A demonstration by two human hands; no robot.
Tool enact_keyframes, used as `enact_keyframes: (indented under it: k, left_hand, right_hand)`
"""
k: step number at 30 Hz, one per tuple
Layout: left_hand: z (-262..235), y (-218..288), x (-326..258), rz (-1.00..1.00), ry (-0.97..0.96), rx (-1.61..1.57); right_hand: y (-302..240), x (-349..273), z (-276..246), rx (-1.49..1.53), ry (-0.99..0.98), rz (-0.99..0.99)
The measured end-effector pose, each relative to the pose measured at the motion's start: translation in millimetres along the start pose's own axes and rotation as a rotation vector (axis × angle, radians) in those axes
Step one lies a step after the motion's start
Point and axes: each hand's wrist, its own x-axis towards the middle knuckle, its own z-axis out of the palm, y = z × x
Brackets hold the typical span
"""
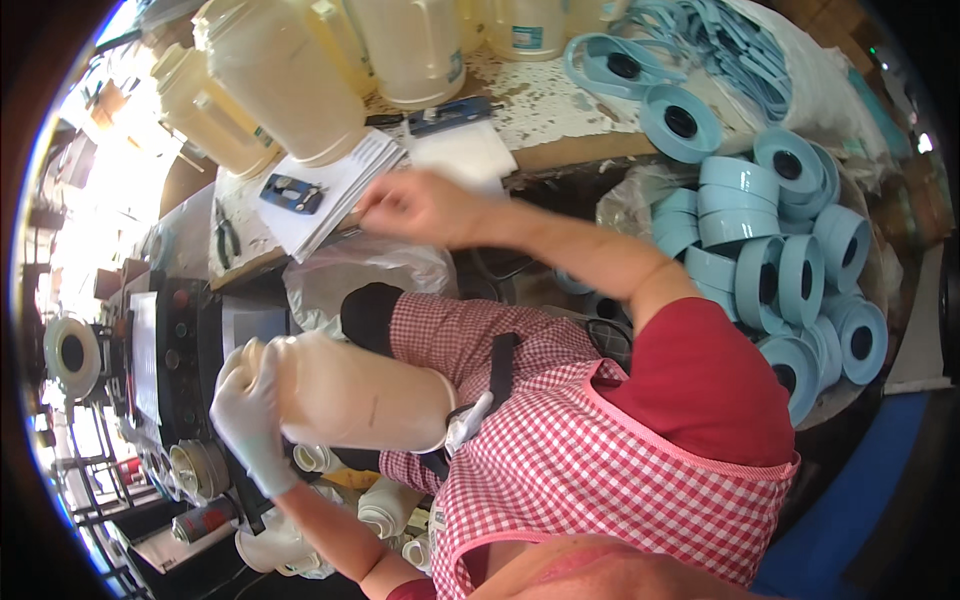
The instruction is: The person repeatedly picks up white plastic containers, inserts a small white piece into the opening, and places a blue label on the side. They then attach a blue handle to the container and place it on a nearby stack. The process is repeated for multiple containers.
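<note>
My left hand (247,415), in a white glove, is closed around the narrower end of a cream plastic jug (365,395). The jug lies on its side across my lap, its wide end against my checked apron (620,470). My bare right hand (425,207) is over the bench edge, beside a stack of white paper sheets (345,182). Its fingers look bent but are smeared by motion, so anything between them cannot be made out. On that stack lies a small dark-blue device (292,193).
Cream jugs (290,85) stand along the bench's far side, near pliers (227,235) and a blue tool (452,115). To the right are light-blue rings (740,190) in a heap and light-blue straps (735,55). A plastic bag (365,275) hangs below the bench edge.
</note>
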Motion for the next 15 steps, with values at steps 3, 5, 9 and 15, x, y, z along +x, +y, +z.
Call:
enact_keyframes:
  k: [3,5,9,15]
  left_hand:
    - [-43,-22,-9,-0.063,0.091,-0.156]
    - [-50,-60,-10,0.079,0.232,-0.33]
    - [-39,-47,-34,0.145,0.323,-0.173]
    - [-1,-31,-67,0.18,0.347,0.004]
  right_hand:
    - [34,-41,-152,-0.544,0.527,0.041]
    - [62,-78,-276,-0.896,0.589,0.326]
    - [82,-61,-293,-1.304,0.102,0.791]
    - [149,-63,-329,-1.389,0.371,0.517]
